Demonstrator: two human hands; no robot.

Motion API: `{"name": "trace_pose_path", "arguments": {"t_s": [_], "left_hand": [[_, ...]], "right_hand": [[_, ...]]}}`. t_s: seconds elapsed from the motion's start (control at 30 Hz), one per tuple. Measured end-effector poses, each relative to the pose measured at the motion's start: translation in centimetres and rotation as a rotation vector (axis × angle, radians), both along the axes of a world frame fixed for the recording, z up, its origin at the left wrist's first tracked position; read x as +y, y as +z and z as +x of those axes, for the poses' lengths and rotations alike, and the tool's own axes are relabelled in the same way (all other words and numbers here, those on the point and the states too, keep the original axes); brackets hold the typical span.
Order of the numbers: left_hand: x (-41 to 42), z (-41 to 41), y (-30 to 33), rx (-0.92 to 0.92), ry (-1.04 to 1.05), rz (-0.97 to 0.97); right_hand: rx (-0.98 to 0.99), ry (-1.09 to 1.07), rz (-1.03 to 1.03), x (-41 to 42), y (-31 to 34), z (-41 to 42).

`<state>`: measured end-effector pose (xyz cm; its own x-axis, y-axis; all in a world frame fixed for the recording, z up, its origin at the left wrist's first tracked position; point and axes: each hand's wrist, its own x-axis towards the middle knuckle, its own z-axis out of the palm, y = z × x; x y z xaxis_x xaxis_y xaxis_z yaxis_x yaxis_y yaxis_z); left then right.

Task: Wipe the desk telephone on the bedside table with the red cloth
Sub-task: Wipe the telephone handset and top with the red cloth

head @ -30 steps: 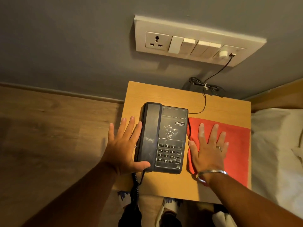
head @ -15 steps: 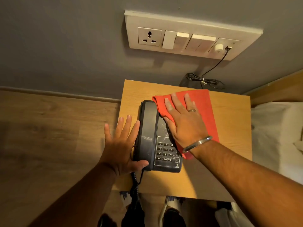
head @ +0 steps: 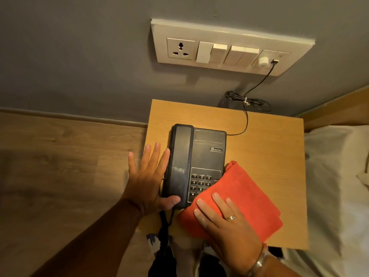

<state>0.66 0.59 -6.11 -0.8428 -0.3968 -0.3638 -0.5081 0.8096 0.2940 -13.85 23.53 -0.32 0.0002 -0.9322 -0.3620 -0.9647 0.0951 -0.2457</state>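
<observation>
On bedside table (head: 269,156) | left hand (head: 148,182) splayed against telephone (head: 197,164) | right hand (head: 227,220) flat on red cloth (head: 249,198)

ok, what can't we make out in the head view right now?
- Lower right keys of the telephone: covered by the red cloth.
- Table under the cloth: hidden, as is the cloth under the right hand.
- Telephone's left side: screened by the left hand.
- Coiled handset cord: drops past the table's near edge, its end unseen.
- Small print under the BEETEL logo: too small.
</observation>
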Motion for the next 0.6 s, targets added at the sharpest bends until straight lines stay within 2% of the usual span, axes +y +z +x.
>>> {"name": "trace_pose_path", "arguments": {"t_s": [0.1,0.17,0.33,0.47,0.53,0.6], "left_hand": [[0.0,0.3,0.8,0.019,0.014,0.037],[-0.8,0.5,1.9,0.074,0.060,0.054],[-5.7,-5.8,6.6,0.274,0.417,0.096],[-9.5,-11.0,7.8,0.055,0.503,0.283],[-10.4,-11.7,7.7,0.003,0.581,0.385],[-10.5,-12.0,7.4,-0.027,0.634,0.406]], "right_hand": [[0.010,-0.003,-0.074,0.7,0.6,-1.7],[-0.029,-0.106,-0.108,0.9,1.5,-3.0],[-0.166,-0.451,-0.257,-1.8,4.3,-5.1],[-0.194,-0.511,-0.321,-7.3,5.4,-4.0],[-0.174,-0.456,-0.251,-9.8,5.0,-2.8],[-0.121,-0.394,-0.134,-11.5,3.9,-1.7]]}}
